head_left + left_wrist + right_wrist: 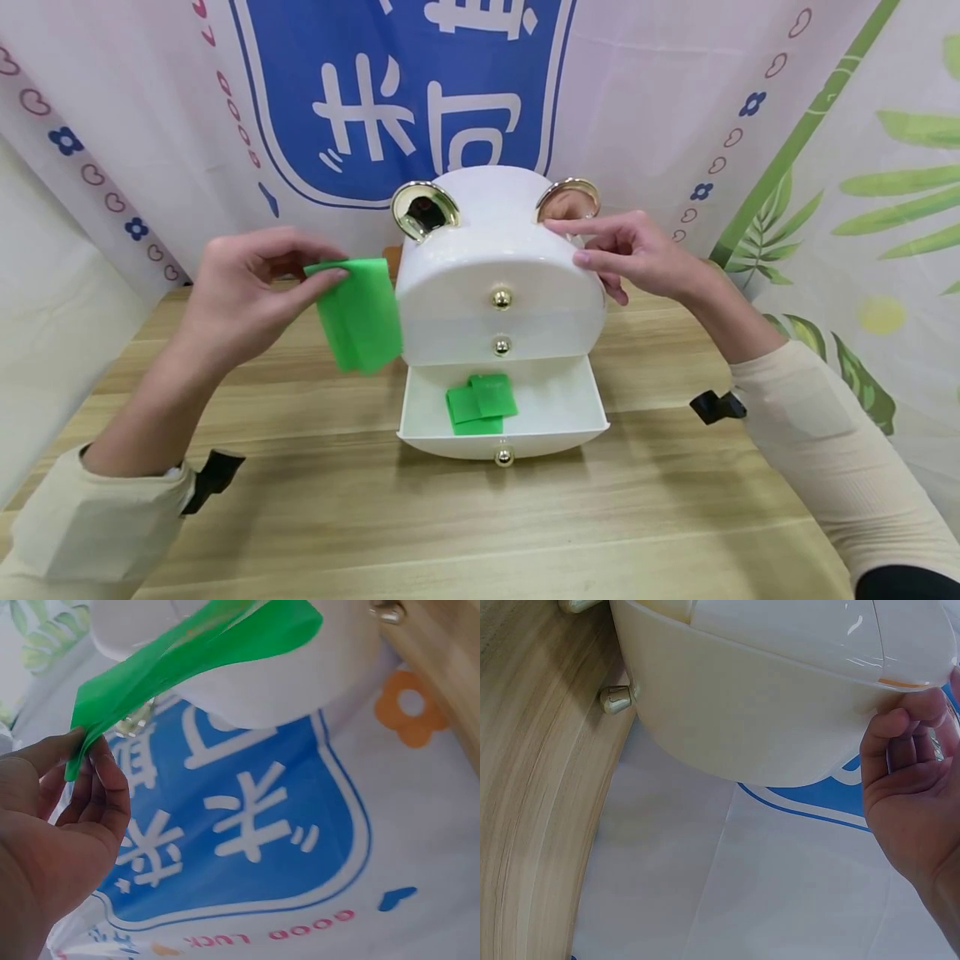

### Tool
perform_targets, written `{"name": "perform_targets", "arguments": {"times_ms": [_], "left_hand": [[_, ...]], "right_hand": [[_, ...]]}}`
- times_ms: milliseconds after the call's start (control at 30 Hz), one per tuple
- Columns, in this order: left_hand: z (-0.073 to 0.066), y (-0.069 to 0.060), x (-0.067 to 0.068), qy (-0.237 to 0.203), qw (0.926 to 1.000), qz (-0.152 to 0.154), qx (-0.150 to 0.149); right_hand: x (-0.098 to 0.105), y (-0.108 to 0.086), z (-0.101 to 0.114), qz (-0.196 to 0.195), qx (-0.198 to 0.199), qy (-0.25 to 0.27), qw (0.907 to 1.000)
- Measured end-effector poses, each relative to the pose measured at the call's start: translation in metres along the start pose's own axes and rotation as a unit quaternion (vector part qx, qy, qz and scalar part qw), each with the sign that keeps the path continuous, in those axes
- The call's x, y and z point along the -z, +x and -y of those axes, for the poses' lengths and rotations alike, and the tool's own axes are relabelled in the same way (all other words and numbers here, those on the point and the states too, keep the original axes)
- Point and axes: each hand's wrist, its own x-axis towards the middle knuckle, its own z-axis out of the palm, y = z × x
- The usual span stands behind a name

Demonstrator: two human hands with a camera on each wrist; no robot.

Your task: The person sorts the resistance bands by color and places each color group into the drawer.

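Observation:
In the head view my left hand (251,292) pinches a folded green sheet (360,317) between thumb and fingers, left of a white storage box (498,312) and above the table. The left wrist view shows the same green sheet (195,664) edge-on, stretching away from the fingertips. With thumb and index finger, my right hand (637,254) touches the box's upper right side beside a gold ear (567,202). The lowest drawer (555,400) is pulled out. In it lie small folded green pieces (480,404), overlapping each other. Two upper drawers, with gold knobs, are closed.
The box stands on a wood-grain table (480,533), near a printed cloth backdrop (637,100) with a blue panel. Something orange (392,257) shows partly behind the box. Gold feet (617,699) appear under it in the right wrist view.

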Motion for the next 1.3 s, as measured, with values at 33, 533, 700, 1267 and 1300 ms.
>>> {"name": "perform_targets", "arguments": {"times_ms": [33, 533, 700, 1267, 1300], "left_hand": [[-0.003, 0.000, -0.001, -0.006, 0.9999, 0.000, -0.009], [-0.029, -0.001, -0.032, -0.078, 0.9912, 0.044, -0.097], [-0.025, -0.004, -0.054, -0.079, 0.9885, 0.072, -0.107], [-0.029, -0.016, -0.117, -0.120, 0.9736, 0.105, -0.162], [-0.029, -0.016, -0.119, -0.126, 0.9729, 0.109, -0.161]], "right_hand": [[0.000, 0.000, 0.000, 0.000, 0.000, 0.000, 1.0000], [-0.001, 0.000, 0.000, -0.004, 0.003, 0.005, 1.0000], [-0.001, 0.000, 0.000, -0.003, 0.003, 0.008, 1.0000], [-0.001, 0.000, 0.000, -0.002, 0.006, 0.002, 1.0000], [-0.001, 0.000, 0.000, -0.002, 0.006, 0.002, 1.0000]]}}
